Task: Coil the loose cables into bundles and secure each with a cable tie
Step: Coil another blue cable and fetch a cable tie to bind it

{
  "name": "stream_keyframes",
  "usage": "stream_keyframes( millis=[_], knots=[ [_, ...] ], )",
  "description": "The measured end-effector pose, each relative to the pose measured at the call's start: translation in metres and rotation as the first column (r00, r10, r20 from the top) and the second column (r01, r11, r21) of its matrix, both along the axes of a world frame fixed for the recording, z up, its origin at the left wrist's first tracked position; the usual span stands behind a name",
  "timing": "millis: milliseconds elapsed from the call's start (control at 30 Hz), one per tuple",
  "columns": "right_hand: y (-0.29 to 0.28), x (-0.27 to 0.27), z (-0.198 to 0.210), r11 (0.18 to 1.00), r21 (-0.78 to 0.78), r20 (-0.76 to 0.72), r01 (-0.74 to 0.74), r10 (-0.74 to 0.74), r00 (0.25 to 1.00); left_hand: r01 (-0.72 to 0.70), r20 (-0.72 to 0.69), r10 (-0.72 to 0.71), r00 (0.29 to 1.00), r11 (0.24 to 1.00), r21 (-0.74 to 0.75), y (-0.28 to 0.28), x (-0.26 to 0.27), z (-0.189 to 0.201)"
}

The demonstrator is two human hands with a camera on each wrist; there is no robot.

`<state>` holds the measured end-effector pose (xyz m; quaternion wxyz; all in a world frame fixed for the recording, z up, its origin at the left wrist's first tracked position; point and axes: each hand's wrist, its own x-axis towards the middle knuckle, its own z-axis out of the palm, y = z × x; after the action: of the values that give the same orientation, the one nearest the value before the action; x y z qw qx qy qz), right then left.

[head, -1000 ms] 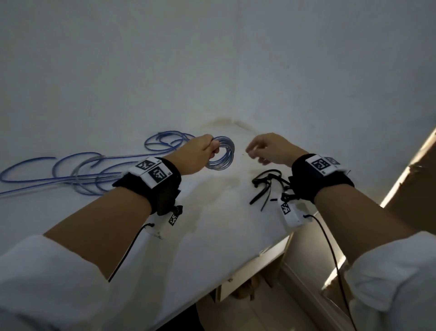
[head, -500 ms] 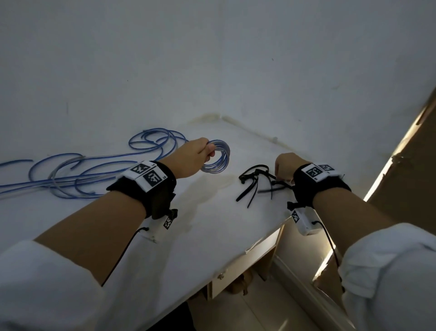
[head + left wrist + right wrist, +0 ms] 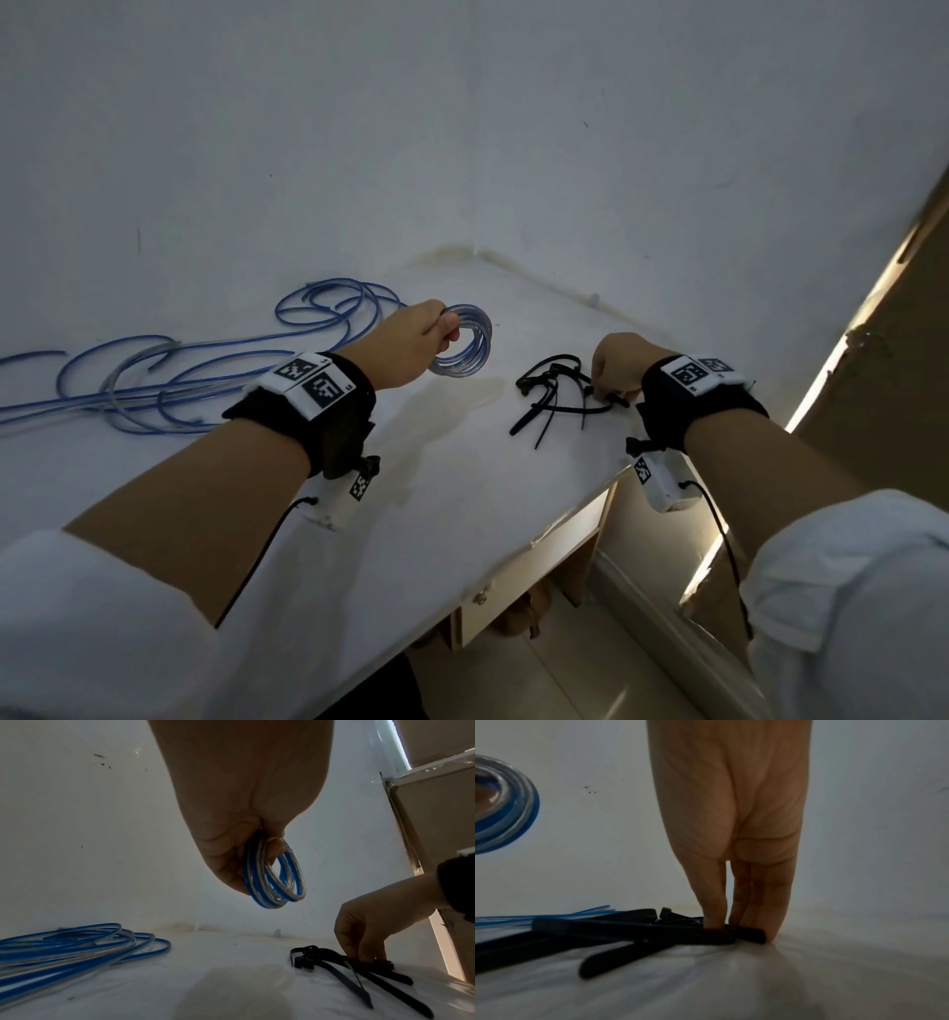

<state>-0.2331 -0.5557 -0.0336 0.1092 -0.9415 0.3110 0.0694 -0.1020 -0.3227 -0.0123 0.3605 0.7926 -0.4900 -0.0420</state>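
Loose cables (image 3: 169,370) sprawl on the table (image 3: 436,488), left of the coil (image 3: 464,343). The left hand (image 3: 405,349) holds the coil above the table, thumb and fingers pinched on its rim. Right of the coil lie the ties (image 3: 552,395); the right hand (image 3: 619,362) pinches one tie's end between thumb and close-set fingertips (image 3: 714,920).

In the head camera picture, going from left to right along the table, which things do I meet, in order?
Loose blue cables → left hand → coiled bundle in its grip → black cable ties → right hand.
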Motion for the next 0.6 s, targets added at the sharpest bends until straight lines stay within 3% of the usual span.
stream_keyframes(
  millis=[200,300,433,600],
  knots=[
    [0.012,0.005,0.025,0.988,0.149,0.239,-0.039,0.003,0.971,-0.056,0.029,0.057,0.998,0.998,-0.009,0.007,0.008,0.000],
    [0.027,0.015,0.030,0.956,0.273,0.432,-0.106,-0.024,0.902,-0.126,0.062,0.126,0.990,0.992,-0.016,0.016,0.015,0.000],
    [0.061,0.033,0.031,0.824,0.484,0.611,-0.295,-0.077,0.788,-0.197,0.094,0.199,0.975,0.980,-0.025,0.036,0.023,0.002],
    [0.118,0.066,0.033,0.640,0.587,0.720,-0.496,-0.133,0.681,-0.284,0.103,0.287,0.952,0.958,-0.040,0.075,0.033,0.011]
  ],
)
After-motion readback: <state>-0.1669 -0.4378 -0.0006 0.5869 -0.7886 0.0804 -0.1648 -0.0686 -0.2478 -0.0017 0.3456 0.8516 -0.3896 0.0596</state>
